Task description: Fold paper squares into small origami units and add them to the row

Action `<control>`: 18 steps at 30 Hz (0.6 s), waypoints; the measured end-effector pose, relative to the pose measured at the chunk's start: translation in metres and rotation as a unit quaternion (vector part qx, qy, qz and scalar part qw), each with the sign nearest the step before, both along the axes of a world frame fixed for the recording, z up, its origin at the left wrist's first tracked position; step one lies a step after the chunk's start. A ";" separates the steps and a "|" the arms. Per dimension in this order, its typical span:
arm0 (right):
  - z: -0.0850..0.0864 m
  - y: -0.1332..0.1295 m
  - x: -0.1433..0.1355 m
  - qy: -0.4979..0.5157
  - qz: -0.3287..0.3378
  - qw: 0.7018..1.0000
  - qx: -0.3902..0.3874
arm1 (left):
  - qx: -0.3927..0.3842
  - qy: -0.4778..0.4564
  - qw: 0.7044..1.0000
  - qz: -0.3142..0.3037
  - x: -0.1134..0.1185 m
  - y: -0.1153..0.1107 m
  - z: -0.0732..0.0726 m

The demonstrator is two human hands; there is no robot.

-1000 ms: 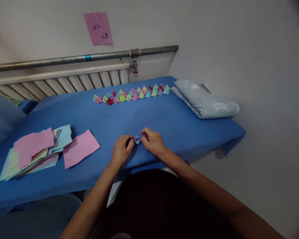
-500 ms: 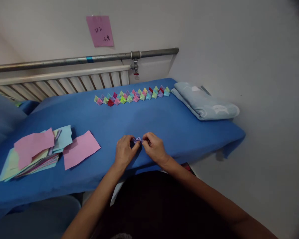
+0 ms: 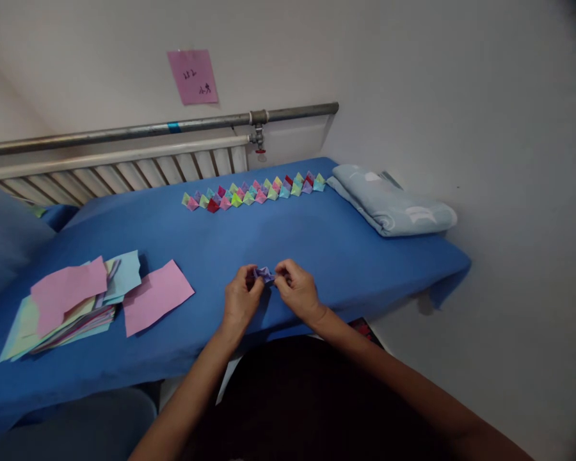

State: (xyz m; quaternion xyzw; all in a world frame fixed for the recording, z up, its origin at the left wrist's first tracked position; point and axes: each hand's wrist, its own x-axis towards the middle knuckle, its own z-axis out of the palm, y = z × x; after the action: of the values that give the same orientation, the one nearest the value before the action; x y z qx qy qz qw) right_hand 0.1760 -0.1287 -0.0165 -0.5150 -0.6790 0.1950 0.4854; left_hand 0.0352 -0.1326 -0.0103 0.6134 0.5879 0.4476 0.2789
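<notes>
A small folded purple paper [image 3: 264,274] is held between my two hands, just above the blue cloth [image 3: 211,243]. My left hand [image 3: 240,296] pinches its left end between thumb and fingers. The fingers of my right hand [image 3: 297,289] are closed on its right end. Parts of the folds are hidden behind the fingertips. Farther back lie rows of small folded paper pieces [image 3: 248,198] in green, pink, red, blue and purple.
At the left lies a stack of coloured paper sheets [image 3: 67,288], with a pink sheet [image 3: 158,298] beside it. A folded light-blue blanket [image 3: 393,202] rests at the back right. Behind stand a radiator [image 3: 139,173] and a metal pipe [image 3: 125,131] along the wall.
The view has tipped up slightly, so the scene sits a little lower. More of the purple paper shows between my hands, and my left fingers have shifted a little on it.
</notes>
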 end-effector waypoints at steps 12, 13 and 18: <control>0.005 0.002 -0.002 -0.050 0.022 0.998 -0.027 | 0.002 0.017 1.000 -0.003 -0.005 0.001 -0.002; 0.005 0.002 -0.002 -0.046 0.022 0.998 -0.032 | 0.003 0.021 1.000 -0.004 -0.005 0.000 -0.002; 0.008 0.002 -0.003 -0.035 0.037 0.996 -0.071 | 0.010 0.038 0.999 -0.010 -0.004 -0.002 0.000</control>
State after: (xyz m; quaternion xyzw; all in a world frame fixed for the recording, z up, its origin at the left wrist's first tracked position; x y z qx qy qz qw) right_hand 0.1729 -0.1269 -0.0088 -0.5292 -0.6989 0.2424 0.4156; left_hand 0.0308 -0.1344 -0.0105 0.6381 0.5878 0.4270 0.2549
